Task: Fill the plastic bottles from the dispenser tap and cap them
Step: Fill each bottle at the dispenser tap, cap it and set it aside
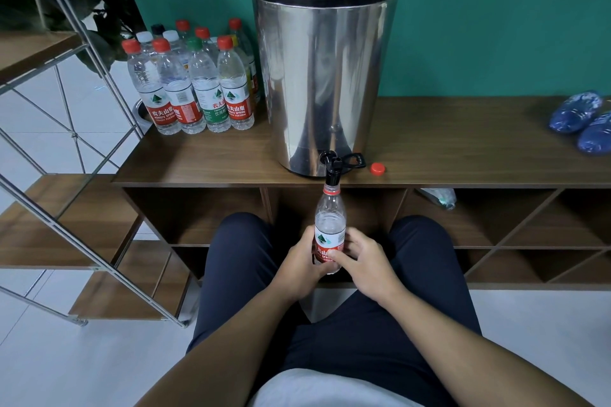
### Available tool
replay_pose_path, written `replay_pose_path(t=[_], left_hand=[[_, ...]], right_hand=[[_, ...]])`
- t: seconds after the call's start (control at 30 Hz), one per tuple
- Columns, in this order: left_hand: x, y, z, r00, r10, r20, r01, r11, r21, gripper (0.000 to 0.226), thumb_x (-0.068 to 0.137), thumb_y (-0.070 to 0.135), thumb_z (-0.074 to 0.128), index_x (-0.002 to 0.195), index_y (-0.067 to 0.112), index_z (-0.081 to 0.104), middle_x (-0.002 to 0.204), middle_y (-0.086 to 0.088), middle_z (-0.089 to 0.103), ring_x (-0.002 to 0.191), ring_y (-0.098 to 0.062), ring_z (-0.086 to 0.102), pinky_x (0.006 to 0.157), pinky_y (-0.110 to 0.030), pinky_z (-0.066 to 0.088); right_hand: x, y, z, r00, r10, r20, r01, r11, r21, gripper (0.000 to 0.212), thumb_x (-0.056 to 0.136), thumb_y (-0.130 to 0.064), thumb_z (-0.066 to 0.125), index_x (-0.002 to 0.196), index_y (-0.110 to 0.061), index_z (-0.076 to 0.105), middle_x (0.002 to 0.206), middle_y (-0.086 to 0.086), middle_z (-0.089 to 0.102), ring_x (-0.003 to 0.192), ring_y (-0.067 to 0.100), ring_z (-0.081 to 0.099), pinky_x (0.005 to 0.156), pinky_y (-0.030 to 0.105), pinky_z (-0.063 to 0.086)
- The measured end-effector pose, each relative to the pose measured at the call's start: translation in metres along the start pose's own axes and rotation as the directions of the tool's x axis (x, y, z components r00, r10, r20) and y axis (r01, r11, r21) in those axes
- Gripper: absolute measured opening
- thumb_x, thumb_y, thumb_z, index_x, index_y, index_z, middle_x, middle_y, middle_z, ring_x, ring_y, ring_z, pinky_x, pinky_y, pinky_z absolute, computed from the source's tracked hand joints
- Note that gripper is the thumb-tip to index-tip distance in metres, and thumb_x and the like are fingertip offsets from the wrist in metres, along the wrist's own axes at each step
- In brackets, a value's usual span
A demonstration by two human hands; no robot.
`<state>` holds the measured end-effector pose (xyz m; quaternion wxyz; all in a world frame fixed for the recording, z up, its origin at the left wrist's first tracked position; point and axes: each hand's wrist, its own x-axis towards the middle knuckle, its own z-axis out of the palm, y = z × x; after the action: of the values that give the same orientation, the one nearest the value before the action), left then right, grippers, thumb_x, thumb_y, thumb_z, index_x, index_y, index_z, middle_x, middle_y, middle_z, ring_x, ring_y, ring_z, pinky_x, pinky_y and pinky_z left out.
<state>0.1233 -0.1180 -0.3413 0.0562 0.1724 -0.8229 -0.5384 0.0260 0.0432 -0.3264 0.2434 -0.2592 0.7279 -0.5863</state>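
Observation:
A steel dispenser [325,76] with a black lid stands on the wooden shelf top [215,158]. Its black tap [331,170] hangs over the front edge. An uncapped clear bottle [329,221] with a red label stands upright right under the tap, its mouth at the spout. My left hand [299,264] grips the bottle's lower part from the left. My right hand [362,261] holds it from the right, thumb across the label. A loose red cap [377,168] lies on the shelf just right of the tap.
Several capped bottles [195,82] stand in a group at the shelf's back left. Blue wrapped bundles [582,119] lie at the far right. A crumpled plastic item [441,197] sits in an open cubby below. A metal-framed stair [82,142] rises on the left.

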Motion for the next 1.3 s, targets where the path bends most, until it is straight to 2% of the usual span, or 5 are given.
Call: replay_pose_path(t=[0.33, 0.53, 1.3], left_hand=[[0.0003, 0.0007, 0.0001, 1.000, 0.000, 0.000, 0.000, 1.000, 0.013, 0.072, 0.089, 0.025, 0.093, 0.147, 0.041, 0.053, 0.132, 0.020, 0.073, 0.122, 0.001, 0.071, 0.109, -0.041, 0.060], [0.0012, -0.0007, 0.0002, 1.000, 0.002, -0.003, -0.002, 1.000, 0.020, 0.070, 0.089, 0.027, 0.093, 0.144, 0.041, 0.054, 0.131, 0.020, 0.074, 0.120, -0.001, 0.071, 0.107, -0.043, 0.061], [0.0010, -0.0015, 0.0000, 1.000, -0.003, -0.003, 0.003, 1.000, 0.008, 0.072, 0.089, 0.027, 0.093, 0.147, 0.042, 0.052, 0.133, 0.021, 0.073, 0.123, 0.002, 0.070, 0.109, -0.041, 0.061]], right_hand=[[0.0014, 0.0025, 0.0001, 1.000, -0.003, -0.008, 0.003, 1.000, -0.013, 0.050, 0.098, -0.006, 0.082, 0.143, -0.024, 0.069, 0.127, -0.006, 0.082, 0.121, 0.013, 0.077, 0.105, 0.045, 0.063], [0.0021, 0.0038, 0.0000, 1.000, -0.001, -0.002, 0.001, 1.000, -0.016, 0.049, 0.099, -0.008, 0.082, 0.142, -0.026, 0.069, 0.126, -0.006, 0.082, 0.121, 0.014, 0.077, 0.104, 0.048, 0.064], [-0.0002, 0.0016, 0.0011, 1.000, -0.003, -0.006, 0.002, 0.999, -0.034, 0.048, 0.100, -0.006, 0.080, 0.142, -0.025, 0.069, 0.124, -0.008, 0.082, 0.119, 0.012, 0.078, 0.102, 0.044, 0.065]])
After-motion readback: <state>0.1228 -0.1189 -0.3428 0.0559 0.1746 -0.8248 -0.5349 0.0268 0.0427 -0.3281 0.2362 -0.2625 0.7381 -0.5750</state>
